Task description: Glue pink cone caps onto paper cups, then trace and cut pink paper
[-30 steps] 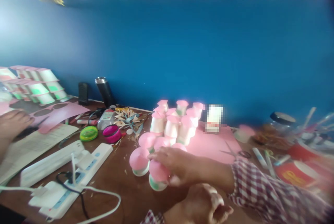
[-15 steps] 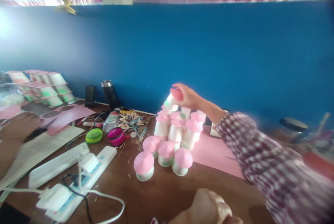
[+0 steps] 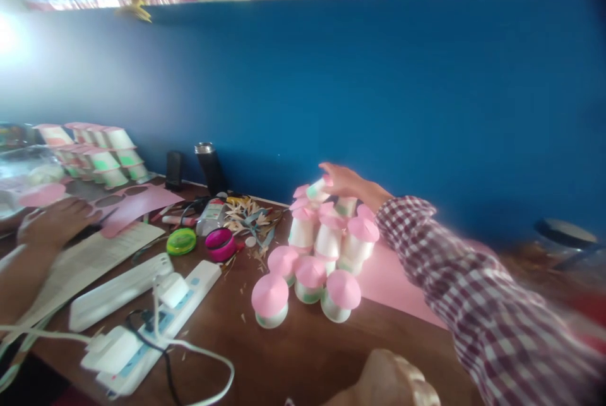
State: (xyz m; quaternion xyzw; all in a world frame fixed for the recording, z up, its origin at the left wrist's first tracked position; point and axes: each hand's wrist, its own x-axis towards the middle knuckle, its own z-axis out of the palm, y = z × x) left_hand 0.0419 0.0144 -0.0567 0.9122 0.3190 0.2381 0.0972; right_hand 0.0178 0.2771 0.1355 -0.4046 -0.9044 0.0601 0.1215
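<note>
1. Two hands of the wearer are in view: the right hand, extended toward the blue wall, and the left hand, at the lower edge.
2. Right hand: fingers closed on one small white cup at its pink end. The cup is tilted, its white body pointing left, above the rear of the cup group; contact with the cups below cannot be determined.
3. Left hand: fingers curled, low over the surface. The palm is hidden; whether it grips anything cannot be told.
4. The cup group comprises white cups topped with pink cones, packed closely, some stacked.
5. Four capped cups stand upright in front of it, the foremost cup being the leftmost.
6. A pink sheet lies right of the group, partly covered by the checked sleeve.
7. Left of the cups: a magenta round container, a green round container and a white power strip bearing plugs.
8. At far left, a co-worker's hand is near a pink sheet with round holes; tiered cups stand behind.
</note>
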